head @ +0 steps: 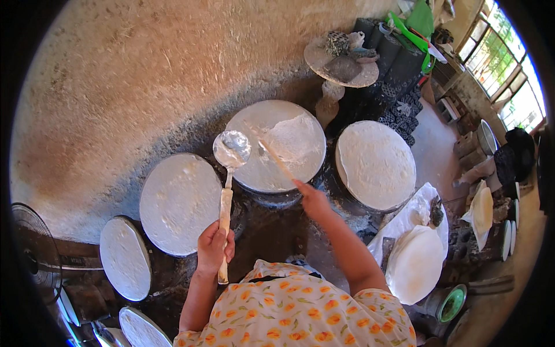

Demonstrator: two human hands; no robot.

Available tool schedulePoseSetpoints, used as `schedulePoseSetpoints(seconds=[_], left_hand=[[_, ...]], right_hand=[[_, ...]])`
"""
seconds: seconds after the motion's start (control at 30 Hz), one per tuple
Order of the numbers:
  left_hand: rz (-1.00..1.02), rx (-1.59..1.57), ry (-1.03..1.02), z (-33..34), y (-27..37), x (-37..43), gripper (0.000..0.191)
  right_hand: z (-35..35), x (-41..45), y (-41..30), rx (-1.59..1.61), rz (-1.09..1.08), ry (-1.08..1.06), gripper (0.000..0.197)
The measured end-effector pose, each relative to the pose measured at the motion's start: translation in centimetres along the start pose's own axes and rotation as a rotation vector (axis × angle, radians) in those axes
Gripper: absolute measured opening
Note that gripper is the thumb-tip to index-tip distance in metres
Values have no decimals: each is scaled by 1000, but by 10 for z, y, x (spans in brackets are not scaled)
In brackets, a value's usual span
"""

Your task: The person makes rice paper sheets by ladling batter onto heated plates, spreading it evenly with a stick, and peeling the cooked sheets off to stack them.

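Note:
My left hand (213, 248) is closed round the wooden handle of a metal ladle (232, 148), whose bowl has white batter on it and hangs over the left edge of the middle round griddle (243, 173). A thin wooden stick (276, 157) is in my right hand (315, 203) and reaches across that griddle. Beside the stick lies a wrinkled patch of pale batter (297, 134). White batter sheets cover the left griddle (180, 204) and the right griddle (377, 165).
A rough wall (130, 78) rises behind the griddles. Round pale sheets (416, 264) lie on white plastic at the right. Black perforated briquettes (401, 115) are piled behind the right griddle. An electric fan (37, 256) stands far left, near a smaller covered griddle (125, 259).

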State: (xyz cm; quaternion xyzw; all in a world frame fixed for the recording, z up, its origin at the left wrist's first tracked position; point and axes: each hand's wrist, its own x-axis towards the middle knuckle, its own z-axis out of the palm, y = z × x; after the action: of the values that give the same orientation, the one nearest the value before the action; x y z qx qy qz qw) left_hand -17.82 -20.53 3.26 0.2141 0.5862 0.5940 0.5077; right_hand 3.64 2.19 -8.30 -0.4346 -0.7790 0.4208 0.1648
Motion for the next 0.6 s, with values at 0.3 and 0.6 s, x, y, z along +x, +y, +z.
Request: schedulePoseSetpoints(seconds=[0.3, 0.6], left_hand=[[9, 59, -12, -2, 2, -2, 18], [-14, 123, 25, -1, 4, 3, 15]], right_hand=[[-11, 15, 17, -70, -90, 48, 59], [13, -38, 25, 87, 66, 76, 61]])
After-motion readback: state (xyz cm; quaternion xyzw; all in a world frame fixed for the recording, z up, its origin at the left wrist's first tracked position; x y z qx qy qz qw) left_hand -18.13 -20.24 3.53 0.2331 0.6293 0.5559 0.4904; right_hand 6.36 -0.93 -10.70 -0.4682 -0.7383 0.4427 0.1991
